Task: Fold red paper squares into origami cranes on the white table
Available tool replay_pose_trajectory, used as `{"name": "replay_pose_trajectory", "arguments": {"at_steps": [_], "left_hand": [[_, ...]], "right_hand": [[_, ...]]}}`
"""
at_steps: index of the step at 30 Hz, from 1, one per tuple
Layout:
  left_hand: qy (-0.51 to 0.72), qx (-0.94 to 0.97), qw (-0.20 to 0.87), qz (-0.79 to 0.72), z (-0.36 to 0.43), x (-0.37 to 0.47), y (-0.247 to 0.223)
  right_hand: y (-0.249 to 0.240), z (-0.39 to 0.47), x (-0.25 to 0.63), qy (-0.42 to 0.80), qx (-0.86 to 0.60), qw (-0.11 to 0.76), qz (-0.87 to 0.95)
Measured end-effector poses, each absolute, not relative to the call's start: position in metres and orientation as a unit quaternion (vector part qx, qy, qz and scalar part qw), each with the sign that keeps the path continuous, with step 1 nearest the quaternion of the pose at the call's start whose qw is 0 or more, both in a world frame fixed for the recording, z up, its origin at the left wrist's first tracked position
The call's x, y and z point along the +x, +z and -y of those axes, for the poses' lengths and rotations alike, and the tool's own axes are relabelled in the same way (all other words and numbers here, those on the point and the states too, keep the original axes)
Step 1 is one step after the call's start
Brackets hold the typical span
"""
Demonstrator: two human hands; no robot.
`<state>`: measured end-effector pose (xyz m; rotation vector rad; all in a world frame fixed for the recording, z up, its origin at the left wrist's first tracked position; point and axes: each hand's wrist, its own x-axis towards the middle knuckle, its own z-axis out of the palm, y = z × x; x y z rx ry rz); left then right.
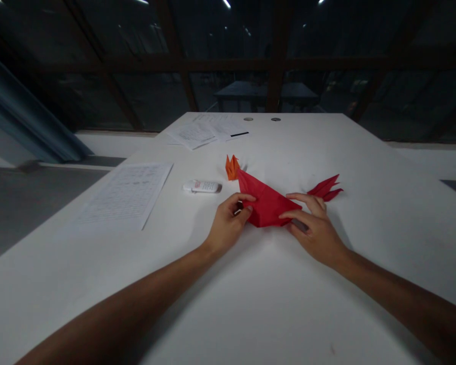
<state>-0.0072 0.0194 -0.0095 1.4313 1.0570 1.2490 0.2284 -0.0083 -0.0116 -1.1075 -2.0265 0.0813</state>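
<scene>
A folded sheet of red paper (268,203) is held a little above the white table, between my two hands. My left hand (230,220) pinches its left edge between thumb and fingers. At the lower right edge, my right hand (313,225) grips the paper, with two fingers over its front and the thumb below. Just behind the sheet's left peak stands a small orange folded paper figure (232,168). A red folded paper figure (326,188) with pointed ends lies beyond my right hand.
On the white table (273,304), a white marker-like object (201,186) lies left of the orange figure. A printed sheet (123,197) is at the left, more papers (197,131) and a black strip (239,134) farther back. Two small round discs sit near the far edge.
</scene>
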Motion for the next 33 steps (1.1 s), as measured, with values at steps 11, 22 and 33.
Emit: {"name": "replay_pose_trajectory", "arguments": {"at_steps": [11, 22, 33], "left_hand": [[0.500, 0.538, 0.561, -0.383, -0.021, -0.008, -0.011], [0.428, 0.652, 0.517, -0.353, -0.017, -0.010, 0.000], [0.411, 0.708, 0.447, -0.361, -0.017, -0.008, -0.006]], "right_hand": [[-0.014, 0.009, 0.229, 0.011, -0.402, 0.371, 0.837], [-0.018, 0.012, 0.229, 0.004, -0.427, 0.435, 0.792], [-0.014, 0.015, 0.227, 0.037, -0.414, 0.424, 0.805]]}}
